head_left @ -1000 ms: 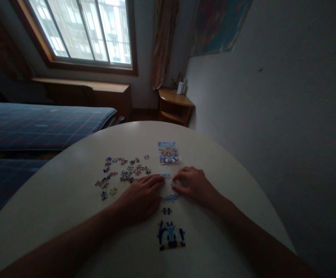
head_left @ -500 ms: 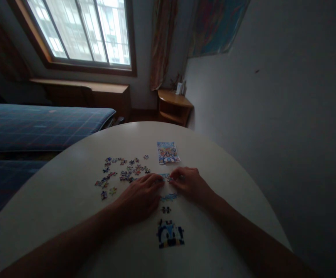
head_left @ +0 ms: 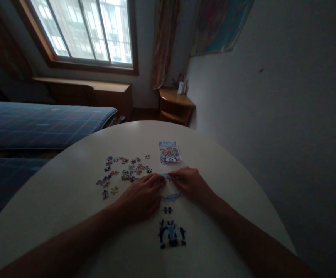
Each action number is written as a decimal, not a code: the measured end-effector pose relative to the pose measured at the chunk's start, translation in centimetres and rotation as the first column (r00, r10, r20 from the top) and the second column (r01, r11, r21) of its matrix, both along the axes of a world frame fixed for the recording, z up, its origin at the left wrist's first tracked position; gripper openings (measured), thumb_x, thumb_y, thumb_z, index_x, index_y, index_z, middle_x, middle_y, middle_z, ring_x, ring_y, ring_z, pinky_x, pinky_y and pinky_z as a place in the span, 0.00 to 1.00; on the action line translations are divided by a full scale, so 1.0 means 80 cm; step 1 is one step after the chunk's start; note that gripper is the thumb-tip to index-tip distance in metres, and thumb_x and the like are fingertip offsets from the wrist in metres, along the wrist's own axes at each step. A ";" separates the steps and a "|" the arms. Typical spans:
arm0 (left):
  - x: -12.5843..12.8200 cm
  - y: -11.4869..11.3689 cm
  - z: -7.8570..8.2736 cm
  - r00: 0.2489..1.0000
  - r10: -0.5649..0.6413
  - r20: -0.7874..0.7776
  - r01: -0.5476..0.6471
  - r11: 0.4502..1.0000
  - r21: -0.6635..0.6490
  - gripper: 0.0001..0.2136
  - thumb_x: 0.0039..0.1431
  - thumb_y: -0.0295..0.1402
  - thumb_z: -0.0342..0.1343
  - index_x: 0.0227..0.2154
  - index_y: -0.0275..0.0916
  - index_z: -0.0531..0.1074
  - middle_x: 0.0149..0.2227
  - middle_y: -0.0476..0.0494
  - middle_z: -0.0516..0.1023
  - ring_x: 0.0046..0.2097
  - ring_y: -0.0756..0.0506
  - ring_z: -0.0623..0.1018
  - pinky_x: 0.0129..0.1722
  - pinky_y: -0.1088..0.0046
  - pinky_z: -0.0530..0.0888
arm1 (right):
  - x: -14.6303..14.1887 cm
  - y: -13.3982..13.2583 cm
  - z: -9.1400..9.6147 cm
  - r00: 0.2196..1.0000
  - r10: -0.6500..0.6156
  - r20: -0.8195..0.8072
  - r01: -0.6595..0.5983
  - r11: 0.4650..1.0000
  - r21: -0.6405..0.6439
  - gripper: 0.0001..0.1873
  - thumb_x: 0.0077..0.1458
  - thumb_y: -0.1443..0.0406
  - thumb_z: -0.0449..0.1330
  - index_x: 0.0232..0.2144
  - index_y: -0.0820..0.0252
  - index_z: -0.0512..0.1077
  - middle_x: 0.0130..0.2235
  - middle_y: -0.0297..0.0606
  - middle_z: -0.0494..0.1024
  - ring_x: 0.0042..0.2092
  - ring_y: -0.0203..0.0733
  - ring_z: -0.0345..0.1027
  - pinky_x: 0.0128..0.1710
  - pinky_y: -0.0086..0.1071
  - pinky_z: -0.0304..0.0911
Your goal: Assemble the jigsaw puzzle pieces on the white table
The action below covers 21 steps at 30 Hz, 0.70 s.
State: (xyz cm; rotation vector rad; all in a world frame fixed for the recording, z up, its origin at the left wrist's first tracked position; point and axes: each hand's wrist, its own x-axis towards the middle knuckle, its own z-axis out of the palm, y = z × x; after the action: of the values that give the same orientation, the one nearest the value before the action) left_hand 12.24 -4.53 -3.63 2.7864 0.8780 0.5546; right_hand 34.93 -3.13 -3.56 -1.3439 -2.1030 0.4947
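Light-blue joined jigsaw pieces [head_left: 167, 177] lie on the table between my two hands, partly covered by fingers. My left hand [head_left: 144, 193] is closed, its fingertips pressed on the left end of these pieces. From the other side my right hand [head_left: 190, 183] pinches the right end with thumb and forefinger. Just nearer to me lies a curved blue strip of joined pieces [head_left: 170, 197]. Below it are a small dark pair of pieces [head_left: 167, 210] and a joined section showing a blue cartoon dog's face [head_left: 173, 236].
Many loose jigsaw pieces [head_left: 133, 170] are scattered left of my hands. A printed picture sheet [head_left: 170, 152] lies beyond them on the round white table [head_left: 211, 154]. A mattress [head_left: 49, 123] stands at the left, a wall [head_left: 286, 116] at the right.
My right fingers have come closer to the left ones, and the blue pieces between them sit closer together. The camera view has shifted slightly; everything else lies as before.
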 end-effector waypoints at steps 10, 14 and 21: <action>0.000 -0.001 0.001 1.000 -0.004 -0.023 0.004 1.000 -0.001 0.19 0.59 0.24 0.50 0.54 0.36 0.64 0.57 0.36 0.68 0.55 0.38 0.71 0.56 0.54 0.73 | 0.008 0.003 0.003 0.998 0.002 0.059 -0.002 1.000 0.013 0.14 0.55 0.71 0.61 0.42 0.53 0.80 0.38 0.37 0.83 0.40 0.43 0.74 0.44 0.38 0.65; -0.001 0.000 0.002 1.000 -0.007 -0.016 0.007 1.000 -0.005 0.19 0.59 0.25 0.50 0.55 0.37 0.64 0.56 0.36 0.69 0.55 0.38 0.71 0.56 0.54 0.73 | 0.022 0.005 0.012 0.997 0.008 0.079 -0.008 1.000 -0.007 0.12 0.53 0.71 0.62 0.40 0.55 0.80 0.36 0.37 0.83 0.39 0.42 0.75 0.44 0.37 0.65; -0.002 0.001 -0.002 1.000 -0.006 -0.014 0.006 1.000 -0.002 0.20 0.60 0.25 0.50 0.55 0.37 0.64 0.57 0.37 0.68 0.56 0.38 0.70 0.57 0.54 0.72 | 0.021 0.004 0.013 1.000 -0.007 0.012 0.008 1.000 -0.022 0.11 0.54 0.69 0.63 0.40 0.55 0.80 0.34 0.37 0.83 0.35 0.40 0.75 0.42 0.34 0.67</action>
State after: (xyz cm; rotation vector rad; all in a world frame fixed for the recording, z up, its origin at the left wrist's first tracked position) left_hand 12.05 -4.44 -3.77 2.7935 0.8716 0.5332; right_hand 36.62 -2.84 -2.49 -1.3701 -2.1070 0.5097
